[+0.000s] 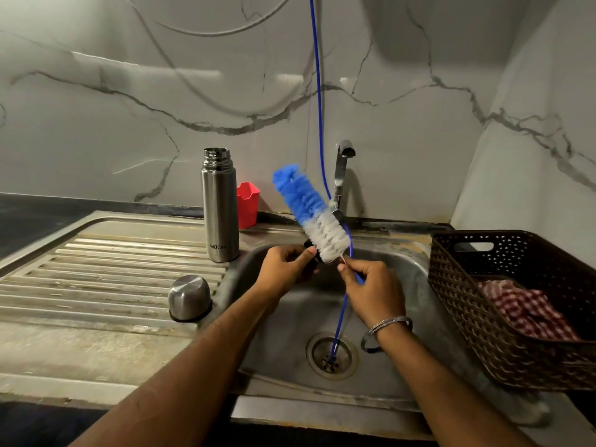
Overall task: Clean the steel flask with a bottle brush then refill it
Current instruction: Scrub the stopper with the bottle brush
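veined marble wall [129, 91], steel sink [290, 317]
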